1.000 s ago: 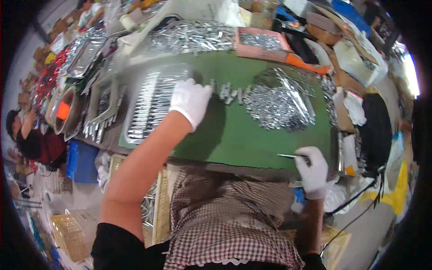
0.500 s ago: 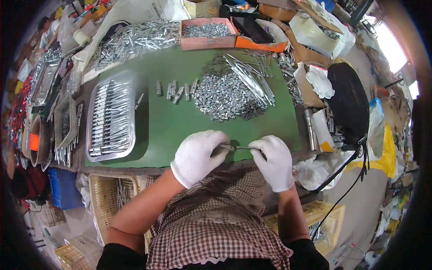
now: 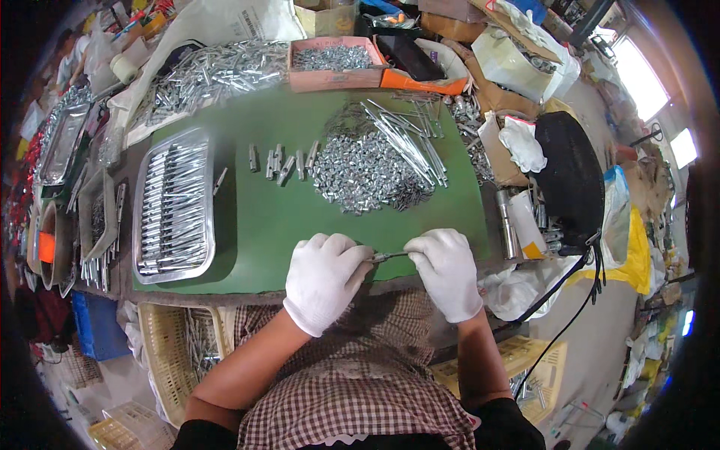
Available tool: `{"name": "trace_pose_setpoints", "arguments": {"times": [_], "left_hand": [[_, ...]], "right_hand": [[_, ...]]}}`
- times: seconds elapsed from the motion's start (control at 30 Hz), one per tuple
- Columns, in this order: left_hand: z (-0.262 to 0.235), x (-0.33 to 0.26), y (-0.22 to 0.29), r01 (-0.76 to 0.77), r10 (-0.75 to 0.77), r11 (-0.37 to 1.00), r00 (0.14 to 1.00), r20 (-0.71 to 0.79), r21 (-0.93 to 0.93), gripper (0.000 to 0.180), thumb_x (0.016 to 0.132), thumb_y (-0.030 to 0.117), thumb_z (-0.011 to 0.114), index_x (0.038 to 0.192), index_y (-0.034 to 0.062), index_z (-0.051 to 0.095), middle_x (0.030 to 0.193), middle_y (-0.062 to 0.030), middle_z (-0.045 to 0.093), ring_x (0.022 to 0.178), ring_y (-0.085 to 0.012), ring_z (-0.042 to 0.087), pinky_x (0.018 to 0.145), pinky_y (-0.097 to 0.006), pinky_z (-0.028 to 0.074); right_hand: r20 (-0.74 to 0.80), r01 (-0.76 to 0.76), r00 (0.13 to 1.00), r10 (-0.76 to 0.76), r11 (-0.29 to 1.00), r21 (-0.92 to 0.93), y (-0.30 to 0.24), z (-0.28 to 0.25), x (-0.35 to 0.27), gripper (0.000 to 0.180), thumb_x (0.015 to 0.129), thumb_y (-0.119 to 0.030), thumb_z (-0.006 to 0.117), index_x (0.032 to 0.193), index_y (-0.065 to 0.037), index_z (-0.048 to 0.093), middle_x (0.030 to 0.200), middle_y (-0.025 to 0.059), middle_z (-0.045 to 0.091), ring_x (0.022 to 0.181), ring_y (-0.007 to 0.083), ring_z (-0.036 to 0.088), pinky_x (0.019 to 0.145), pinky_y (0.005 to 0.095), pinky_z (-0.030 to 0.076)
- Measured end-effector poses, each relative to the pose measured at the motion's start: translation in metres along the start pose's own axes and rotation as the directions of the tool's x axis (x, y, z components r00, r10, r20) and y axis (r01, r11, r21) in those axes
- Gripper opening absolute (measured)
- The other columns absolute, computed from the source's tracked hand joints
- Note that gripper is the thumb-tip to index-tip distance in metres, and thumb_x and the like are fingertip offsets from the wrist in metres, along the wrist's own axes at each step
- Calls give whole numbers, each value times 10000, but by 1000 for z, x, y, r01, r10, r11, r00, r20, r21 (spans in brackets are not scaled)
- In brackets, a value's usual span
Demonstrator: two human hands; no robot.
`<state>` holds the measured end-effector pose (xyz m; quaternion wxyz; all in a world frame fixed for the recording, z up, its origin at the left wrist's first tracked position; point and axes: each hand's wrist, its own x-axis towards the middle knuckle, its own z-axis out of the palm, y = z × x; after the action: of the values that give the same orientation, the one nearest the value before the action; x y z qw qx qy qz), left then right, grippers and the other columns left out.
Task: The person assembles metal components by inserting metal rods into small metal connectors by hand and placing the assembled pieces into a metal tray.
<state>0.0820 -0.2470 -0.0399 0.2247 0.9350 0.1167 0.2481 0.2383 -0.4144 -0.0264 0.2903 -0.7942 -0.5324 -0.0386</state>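
My left hand [image 3: 322,281] and my right hand [image 3: 446,274], both in white gloves, are closed on a thin metal rod [image 3: 391,256] held crosswise at the green table's near edge. A thicker part of it shows beside the left fingertips; both ends are hidden by the gloves. Beyond the hands lies a heap of small silver sleeves [image 3: 360,176], with long thin rods [image 3: 401,146] across its right side. Several short metal cylinders [image 3: 285,171] lie left of the heap. Farther left, a clear tray [image 3: 209,259] holds rows of slim metal pieces.
At the back stand a pink box [image 3: 337,80] of small parts and an orange box [image 3: 424,84], beside a loose pile of metal pieces [image 3: 225,75]. A large metal cylinder [image 3: 506,225] rests by the right edge. Yellow crates [image 3: 169,352] sit below the table.
The whole view has shifted slightly, with the table appearing lower and farther left. Both hands keep their grip; the rod now slants a little, its right end higher.
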Motion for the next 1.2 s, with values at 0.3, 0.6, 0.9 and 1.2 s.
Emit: {"name": "trace_pose_setpoints", "arguments": {"times": [0.3,0.6,0.9,1.2], "left_hand": [[-1,2,2,30,-30,999,1000,-5,-36,156,778,137,782,894,135,677,906,-41,637,856,-283,626,756,-440,476],[0,3,1,44,-44,998,999,3,-43,163,779,140,781,904,131,676,896,-54,636,850,-298,630,748,-450,473],[-2,3,2,39,-40,998,999,-7,-45,160,765,134,786,889,132,685,881,-56,638,843,-302,630,742,-450,470],[1,2,0,22,-23,998,999,-26,-58,168,760,131,788,891,130,683,881,-51,640,845,-296,632,745,-444,470]], "right_hand": [[24,48,999,-48,999,-3,-3,-1,3,90,864,-92,689,950,-116,697,912,59,647,929,286,625,891,418,461],[-17,105,994,-105,994,-14,-2,8,9,92,839,-121,726,930,-130,724,925,57,672,953,296,633,899,440,459],[-207,-203,958,199,979,2,44,13,43,96,846,-179,733,912,-111,751,955,106,711,963,348,647,872,477,478],[-107,-224,972,208,958,-178,38,12,56,115,799,-205,767,854,-106,751,918,108,701,938,349,656,858,487,472]]}}
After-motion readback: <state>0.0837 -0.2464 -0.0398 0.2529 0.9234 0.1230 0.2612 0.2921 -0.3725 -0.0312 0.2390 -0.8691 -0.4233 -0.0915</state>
